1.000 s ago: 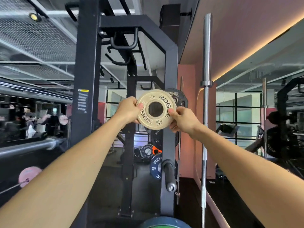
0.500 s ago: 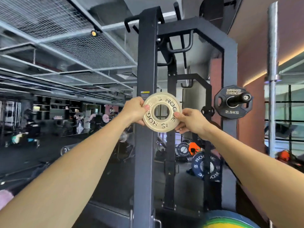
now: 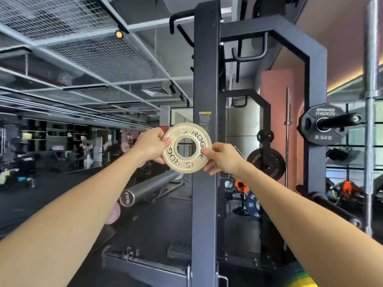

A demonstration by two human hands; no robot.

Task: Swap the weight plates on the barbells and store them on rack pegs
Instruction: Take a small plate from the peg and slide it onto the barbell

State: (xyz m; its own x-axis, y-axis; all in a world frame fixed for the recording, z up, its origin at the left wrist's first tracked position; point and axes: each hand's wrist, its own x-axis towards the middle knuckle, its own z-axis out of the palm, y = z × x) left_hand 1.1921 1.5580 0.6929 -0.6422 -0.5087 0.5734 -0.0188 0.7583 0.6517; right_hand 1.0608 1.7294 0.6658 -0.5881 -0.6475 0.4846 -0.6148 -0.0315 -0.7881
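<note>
A small cream-coloured plate [image 3: 187, 162] marked ROGUE and 0.5 kg is held up at arm's length in front of the black rack upright [image 3: 205, 79]. My left hand [image 3: 150, 145] pinches its left rim and my right hand [image 3: 222, 157] pinches its right rim. The end of a barbell sleeve [image 3: 145, 188] points toward me below and left of the plate. A black 2.5 kg plate [image 3: 323, 134] hangs on a rack peg [image 3: 342, 120] at the right.
A steel bar [image 3: 371, 112] stands upright at the far right. Black and blue plates [image 3: 266, 161] hang on rear rack pegs. A green and yellow plate edge [image 3: 300, 280] shows at the bottom right. A rack base [image 3: 145, 264] lies low ahead.
The view has swung left: the rack upright and the 2.5 kg plate slid right in frame, and the barbell sleeve end came into view. Both hands still hold the small plate.
</note>
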